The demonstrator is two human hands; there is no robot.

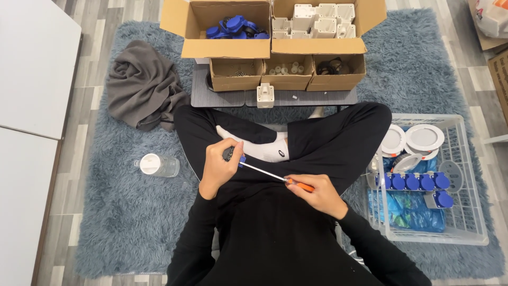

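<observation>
shaggy blue rug [132,212] underfoot; left hand [218,168] clamped around a small blue part [241,159]; right hand [317,195] pinching an orange-handled screwdriver [275,176]; keeping the tip square should avoid slipping.

Single head-mounted view, looking almost straight down from above a person seated cross-legged on a shaggy blue-grey rug [132,212]. The lap fills the lower centre at close range. The frame's upper edge reaches the open cardboard boxes [272,47] ahead of the knees; a white wire basket [471,222] lies at right and white panels [32,106] at left. No second view overlaps.
</observation>
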